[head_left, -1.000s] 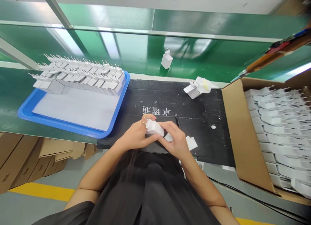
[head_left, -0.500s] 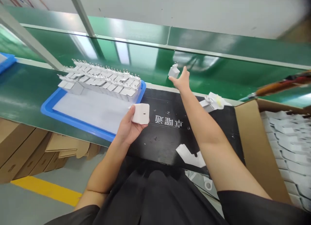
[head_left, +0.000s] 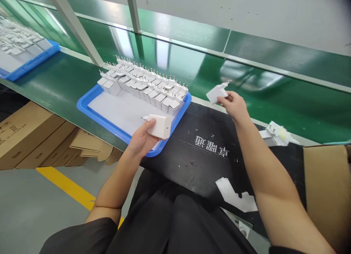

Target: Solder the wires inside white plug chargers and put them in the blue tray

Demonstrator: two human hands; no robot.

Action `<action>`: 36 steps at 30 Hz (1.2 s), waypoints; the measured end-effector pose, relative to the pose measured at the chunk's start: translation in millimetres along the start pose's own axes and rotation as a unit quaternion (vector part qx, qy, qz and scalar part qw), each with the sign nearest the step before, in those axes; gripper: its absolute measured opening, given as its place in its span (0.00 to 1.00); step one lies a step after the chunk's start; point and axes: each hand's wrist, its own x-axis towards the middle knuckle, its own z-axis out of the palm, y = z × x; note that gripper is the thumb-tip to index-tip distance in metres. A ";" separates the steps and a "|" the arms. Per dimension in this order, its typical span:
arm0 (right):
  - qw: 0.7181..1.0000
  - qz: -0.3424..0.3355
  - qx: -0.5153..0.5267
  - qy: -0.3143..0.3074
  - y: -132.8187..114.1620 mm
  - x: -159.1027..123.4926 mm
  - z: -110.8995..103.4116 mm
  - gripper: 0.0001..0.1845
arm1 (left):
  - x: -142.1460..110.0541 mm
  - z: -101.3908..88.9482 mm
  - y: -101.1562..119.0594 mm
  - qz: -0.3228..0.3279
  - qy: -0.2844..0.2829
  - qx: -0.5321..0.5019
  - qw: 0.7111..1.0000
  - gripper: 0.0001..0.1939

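A white plug-in charger (head_left: 160,127) is gripped in my left hand (head_left: 143,137), over the right front corner of the blue tray (head_left: 94,118); its small port faces right and its pins point left. My right hand (head_left: 233,104) pinches a second white charger (head_left: 216,94) with two pins pointing up and right, above the table's back edge beside the green belt. Rows of white chargers (head_left: 148,86) stand pins up along the back of the tray, and a white sheet (head_left: 115,113) lines its bare front part.
A black mat (head_left: 192,151) with white characters covers the table before me. On it lie a cut white piece (head_left: 236,197) and a charger with crumpled wrapping (head_left: 276,133). A cardboard box (head_left: 326,173) stands right. Another loaded blue tray (head_left: 33,62) sits far left, above folded cartons (head_left: 33,133).
My right hand has closed on the charger that stood on the green belt and lifted it. The left-hand charger has turned and moved toward the tray. The view has swung left.
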 end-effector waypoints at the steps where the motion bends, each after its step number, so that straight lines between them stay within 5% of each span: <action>1: 0.999 0.000 0.021 -0.040 -0.6 -20.3 -8.0 0.20 | 4.4 -14.5 3.9 0.048 0.026 0.092 0.994 0.20; 2: 0.997 0.002 0.035 -0.068 0.3 -41.3 -16.7 0.21 | 10.6 -30.0 9.1 0.103 0.059 0.200 0.972 0.22; 4: 0.993 0.014 0.049 -0.110 5.3 -81.9 -35.1 0.22 | 28.8 -61.2 23.5 0.199 0.134 0.434 0.868 0.24; 8: 0.989 0.051 0.034 -0.132 22.1 -141.1 -65.3 0.22 | 81.8 -105.6 59.4 0.203 0.203 0.711 0.642 0.22; 10: 0.990 0.077 0.007 -0.120 31.8 -158.4 -74.5 0.22 | 107.7 -115.7 73.5 0.195 0.211 0.766 0.575 0.23; 13: 0.989 0.116 0.002 -0.090 48.1 -175.8 -82.0 0.23 | 135.3 -125.0 85.9 0.212 0.220 0.795 0.524 0.26; 21: 0.988 0.136 0.057 -0.043 75.3 -199.8 -79.8 0.29 | 155.9 -154.9 111.5 0.201 0.240 0.806 0.503 0.27; 26: 0.993 0.109 0.054 -0.006 60.2 -206.2 -70.4 0.30 | 149.9 -157.7 111.5 0.190 0.212 0.783 0.553 0.34; 31: 0.997 0.000 -0.074 -0.009 30.4 -211.6 -59.0 0.22 | 145.4 -154.2 107.4 0.174 0.235 0.764 0.575 0.49; 36: 0.994 -0.038 -0.079 -0.068 26.4 -201.5 -60.6 0.33 | 131.0 -122.4 109.2 0.241 0.260 0.692 0.629 0.62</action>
